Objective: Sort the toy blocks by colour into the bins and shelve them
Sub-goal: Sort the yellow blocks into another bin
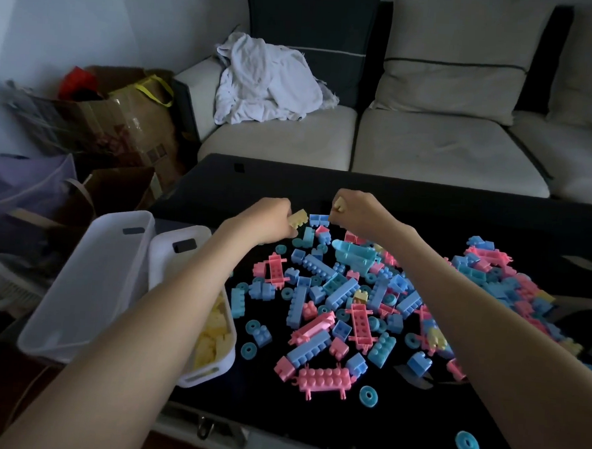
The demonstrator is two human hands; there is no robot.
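While you reach across the table (pixel 425 210), left hand (pixel 271 219): fingers curled round a yellow block (pixel 297 218) at the pile's far edge.
Right hand (pixel 360 210): clenched on a second yellow block (pixel 339 204), near your left.
Loose blocks (pixel 339 295): pink and blue, spread over the table.
Right bin (pixel 165 269): white, under your left forearm, holds yellow pieces (pixel 213 330).
Left bin (pixel 89 282): white, just beside it.

I see the block pile (pixel 352 296) on the table (pixel 460 212), right of two bins (pixel 89 282) side by side at its left edge. The bin nearer the pile (pixel 164 265) has blocks (pixel 213 336) in it. Behind the table is a sofa (pixel 429 145), with a crumpled cloth (pixel 264 82) on its left seat and cardboard boxes (pixel 97 124) to its left.
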